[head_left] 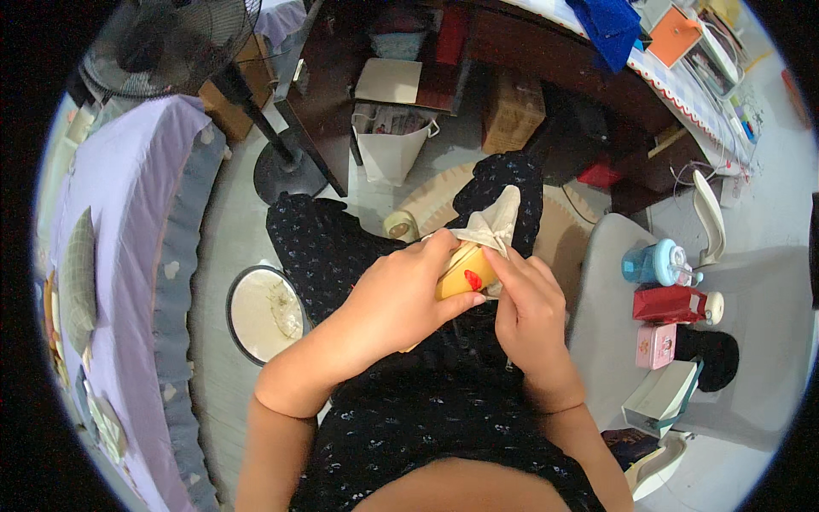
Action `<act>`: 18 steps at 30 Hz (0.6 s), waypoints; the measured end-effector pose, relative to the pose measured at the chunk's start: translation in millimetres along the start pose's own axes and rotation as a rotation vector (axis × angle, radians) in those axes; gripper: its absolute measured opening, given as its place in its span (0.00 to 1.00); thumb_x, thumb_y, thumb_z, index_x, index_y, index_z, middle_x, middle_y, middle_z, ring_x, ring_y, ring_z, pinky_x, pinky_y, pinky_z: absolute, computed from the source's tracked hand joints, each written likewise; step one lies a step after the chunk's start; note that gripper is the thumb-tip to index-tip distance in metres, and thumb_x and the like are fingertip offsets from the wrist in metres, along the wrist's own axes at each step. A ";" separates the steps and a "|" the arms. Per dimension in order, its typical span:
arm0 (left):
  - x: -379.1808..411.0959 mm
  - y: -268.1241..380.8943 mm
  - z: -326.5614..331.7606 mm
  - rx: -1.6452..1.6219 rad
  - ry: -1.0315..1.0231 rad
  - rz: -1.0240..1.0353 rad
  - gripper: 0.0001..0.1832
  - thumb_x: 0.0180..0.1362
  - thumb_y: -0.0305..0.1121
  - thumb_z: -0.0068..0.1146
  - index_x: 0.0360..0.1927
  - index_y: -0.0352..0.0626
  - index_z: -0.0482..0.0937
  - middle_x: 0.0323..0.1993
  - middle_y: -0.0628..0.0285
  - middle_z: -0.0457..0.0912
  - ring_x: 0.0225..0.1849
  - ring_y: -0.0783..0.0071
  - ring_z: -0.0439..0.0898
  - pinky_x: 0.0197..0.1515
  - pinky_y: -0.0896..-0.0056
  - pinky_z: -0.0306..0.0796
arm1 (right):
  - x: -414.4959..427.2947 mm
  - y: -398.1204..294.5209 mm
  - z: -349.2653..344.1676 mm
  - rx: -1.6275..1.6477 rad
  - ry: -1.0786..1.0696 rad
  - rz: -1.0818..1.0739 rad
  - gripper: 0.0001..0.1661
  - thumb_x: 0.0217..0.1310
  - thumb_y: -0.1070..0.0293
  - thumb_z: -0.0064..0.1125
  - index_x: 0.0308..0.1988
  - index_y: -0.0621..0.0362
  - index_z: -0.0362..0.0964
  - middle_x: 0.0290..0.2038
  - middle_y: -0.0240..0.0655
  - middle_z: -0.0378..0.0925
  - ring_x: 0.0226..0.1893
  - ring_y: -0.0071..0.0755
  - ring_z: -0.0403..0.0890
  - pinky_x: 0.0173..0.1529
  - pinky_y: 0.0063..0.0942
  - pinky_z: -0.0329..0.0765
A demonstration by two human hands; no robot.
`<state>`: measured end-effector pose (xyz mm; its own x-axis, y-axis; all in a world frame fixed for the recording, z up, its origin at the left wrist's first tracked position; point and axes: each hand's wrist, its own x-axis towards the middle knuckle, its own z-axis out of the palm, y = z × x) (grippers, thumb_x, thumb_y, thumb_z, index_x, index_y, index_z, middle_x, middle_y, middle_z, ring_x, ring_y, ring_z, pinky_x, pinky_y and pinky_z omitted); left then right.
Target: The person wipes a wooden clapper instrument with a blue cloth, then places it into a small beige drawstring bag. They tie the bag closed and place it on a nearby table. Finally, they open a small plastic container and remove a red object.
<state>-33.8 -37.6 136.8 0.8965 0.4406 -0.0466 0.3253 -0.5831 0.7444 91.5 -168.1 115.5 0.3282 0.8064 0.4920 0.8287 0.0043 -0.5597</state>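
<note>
Above my lap, in dark patterned clothing, my left hand (409,291) is closed around a yellow object (452,280) with a small red mark on its side. A piece of cream fabric (498,221) stands up from the far side of it in a crumpled peak. The fingers of my right hand (530,301) pinch the fabric's near edge beside the yellow object. Both hands nearly meet there. What the yellow object is cannot be told, as my fingers cover much of it.
A round bin (256,313) with greenish strands inside stands on the floor at left. On the grey chair (598,307) at right are a blue bottle (649,262), a red bag (665,304) and a pink tin (656,345). A black fan (281,157) stands further off.
</note>
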 end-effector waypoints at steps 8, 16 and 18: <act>8.6 18.8 -9.6 0.261 -0.051 0.014 0.25 0.51 0.43 0.63 0.43 0.33 0.69 0.34 0.45 0.80 0.36 0.48 0.81 0.37 0.55 0.76 | 2.3 -0.1 1.6 -0.099 0.019 -0.082 0.26 0.43 0.87 0.52 0.48 0.70 0.72 0.45 0.54 0.76 0.31 0.49 0.75 0.39 0.37 0.75; 25.4 23.7 -11.5 0.308 -0.119 0.018 0.23 0.48 0.43 0.64 0.37 0.31 0.75 0.31 0.44 0.81 0.35 0.46 0.81 0.39 0.54 0.75 | 5.7 2.8 9.2 -0.044 -0.008 -0.094 0.27 0.42 0.88 0.52 0.48 0.71 0.72 0.48 0.52 0.75 0.30 0.47 0.76 0.39 0.35 0.75; 28.4 21.7 -14.8 0.254 -0.092 0.055 0.24 0.48 0.44 0.65 0.38 0.30 0.76 0.31 0.44 0.81 0.36 0.47 0.81 0.40 0.56 0.75 | 8.0 5.3 8.1 -0.022 0.047 -0.078 0.26 0.45 0.88 0.51 0.49 0.70 0.72 0.48 0.52 0.76 0.32 0.48 0.77 0.41 0.36 0.75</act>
<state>-5.7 -27.5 161.5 0.9346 0.3467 -0.0800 0.3303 -0.7617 0.5574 94.9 -156.8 111.0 0.2825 0.7755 0.5646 0.8623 0.0525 -0.5037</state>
